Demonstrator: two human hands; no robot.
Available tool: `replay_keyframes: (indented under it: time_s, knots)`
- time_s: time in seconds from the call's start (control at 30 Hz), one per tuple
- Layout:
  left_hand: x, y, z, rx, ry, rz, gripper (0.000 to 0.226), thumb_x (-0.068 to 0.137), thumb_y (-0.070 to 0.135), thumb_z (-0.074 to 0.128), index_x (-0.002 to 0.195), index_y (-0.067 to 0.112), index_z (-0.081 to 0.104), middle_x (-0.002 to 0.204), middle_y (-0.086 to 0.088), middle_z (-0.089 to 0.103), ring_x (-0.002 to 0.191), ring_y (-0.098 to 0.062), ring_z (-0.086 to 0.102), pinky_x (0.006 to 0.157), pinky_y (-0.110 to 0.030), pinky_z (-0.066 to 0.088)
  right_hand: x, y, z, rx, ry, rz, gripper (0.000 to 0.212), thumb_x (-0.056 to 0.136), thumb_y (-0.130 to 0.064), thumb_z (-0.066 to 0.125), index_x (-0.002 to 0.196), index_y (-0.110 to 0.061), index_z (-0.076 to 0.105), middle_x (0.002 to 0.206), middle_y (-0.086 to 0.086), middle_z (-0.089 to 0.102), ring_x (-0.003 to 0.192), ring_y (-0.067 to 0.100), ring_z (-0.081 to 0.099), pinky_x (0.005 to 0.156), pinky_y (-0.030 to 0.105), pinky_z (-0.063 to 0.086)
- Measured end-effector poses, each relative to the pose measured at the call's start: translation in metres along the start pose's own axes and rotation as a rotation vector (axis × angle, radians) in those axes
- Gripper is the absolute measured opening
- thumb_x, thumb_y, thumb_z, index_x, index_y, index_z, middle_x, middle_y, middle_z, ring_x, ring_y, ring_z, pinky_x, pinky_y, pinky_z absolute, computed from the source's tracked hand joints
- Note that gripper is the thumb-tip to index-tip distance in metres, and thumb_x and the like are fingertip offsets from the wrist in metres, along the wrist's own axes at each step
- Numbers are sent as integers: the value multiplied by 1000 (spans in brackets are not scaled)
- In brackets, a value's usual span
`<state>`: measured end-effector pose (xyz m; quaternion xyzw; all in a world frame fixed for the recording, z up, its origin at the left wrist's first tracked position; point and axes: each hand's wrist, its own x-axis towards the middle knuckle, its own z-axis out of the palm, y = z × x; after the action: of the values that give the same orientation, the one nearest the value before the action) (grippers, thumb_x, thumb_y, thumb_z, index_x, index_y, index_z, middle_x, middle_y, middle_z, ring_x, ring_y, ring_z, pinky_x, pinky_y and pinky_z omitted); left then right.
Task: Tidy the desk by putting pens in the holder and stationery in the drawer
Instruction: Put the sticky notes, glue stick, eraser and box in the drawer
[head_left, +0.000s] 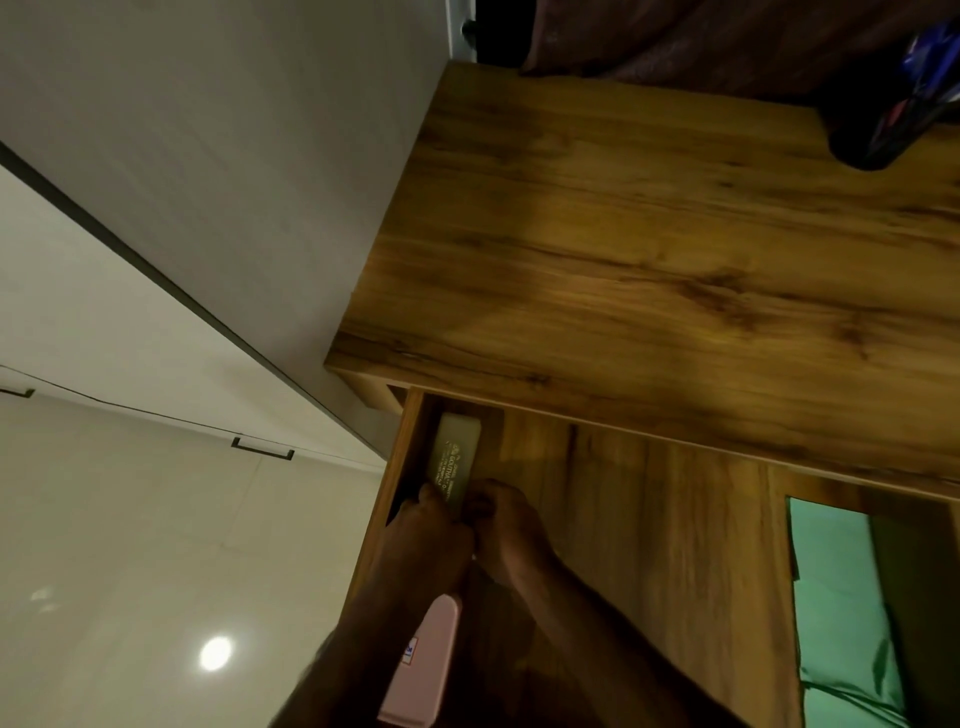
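The drawer (400, 457) under the wooden desk (649, 249) stands pulled out. A pale green box with printed lettering (454, 457) lies along its left side. My left hand (426, 545) and my right hand (511, 530) are both inside the drawer, fingers closed on the near end of that box. A pink flat case (426, 665) lies below my left wrist, at the drawer's near end. A dark pen holder (893, 104) with blue and red pens stands at the desk's far right corner.
A grey wall (234, 156) and white cabinet fronts with dark handles (262, 449) run along the left. Glossy floor tiles (156, 597) lie below. Green cloth (841, 597) fills an opening at the lower right. Dark red fabric (701, 36) hangs behind the desk.
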<state>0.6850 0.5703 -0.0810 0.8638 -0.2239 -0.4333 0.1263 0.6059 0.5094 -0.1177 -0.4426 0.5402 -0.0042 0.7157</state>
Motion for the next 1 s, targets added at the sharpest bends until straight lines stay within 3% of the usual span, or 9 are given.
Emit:
replay_keyframes:
  time_s: [0.1,0.2,0.27,0.37,0.5,0.6,0.73,0.9,1.0]
  knots:
    - [-1,-1,1,4,9,-10,50,94,20,51,143,9,40,141,-19,49,123,-37,55,100,-41,49,-4,-1,-2,-25,0,-16,26,104,-15,47,121,-8,65,115,13,67,111,30,64,79,28,52]
    - [-4,-1,4,38,35,13,48,95,20,50,140,5,42,140,-20,49,119,-36,57,96,-41,51,0,3,-8,-350,10,-197,28,102,-13,50,127,-9,63,120,9,67,111,25,63,76,14,47]
    - [-6,-1,6,61,53,26,47,96,21,50,139,4,43,139,-20,49,117,-36,58,94,-41,51,-3,6,-13,-586,-8,-313,25,102,-12,50,122,-9,64,109,7,69,102,23,66,72,15,47]
    - [-9,0,9,100,88,42,49,96,24,50,140,4,42,140,-19,47,118,-36,56,93,-41,50,-3,20,-13,-450,-49,-287,26,106,-17,43,110,-4,65,89,10,69,85,24,66,68,29,52]
    - [-12,-2,10,123,119,67,53,96,26,53,142,5,40,143,-18,44,123,-36,53,98,-42,50,-13,15,-17,-477,-27,-319,21,104,-13,46,98,-11,66,85,-1,64,81,13,62,69,23,50]
    - [-18,-2,7,137,148,110,51,93,23,56,140,6,43,142,-17,45,125,-37,51,101,-46,49,-26,8,-20,-528,65,-391,22,101,-6,50,108,-21,64,108,0,68,101,17,65,82,30,57]
    - [-31,-6,10,195,180,267,57,88,28,67,139,13,46,137,-8,50,122,-29,54,98,-37,51,-23,13,-41,-659,176,-385,47,94,-8,63,135,-29,55,132,-11,53,119,8,53,91,20,51]
    - [-25,-1,29,296,33,409,53,87,24,71,135,22,48,141,-1,47,121,-18,54,97,-26,50,-12,30,-66,-961,135,-395,67,79,-23,82,139,-33,54,136,-5,51,127,19,48,101,34,49]
    - [-16,7,39,313,-21,450,57,89,21,68,141,21,45,145,-2,44,123,-21,54,102,-31,49,-12,33,-65,-980,152,-427,47,88,-29,72,133,-30,59,133,-4,52,126,18,47,95,29,47]
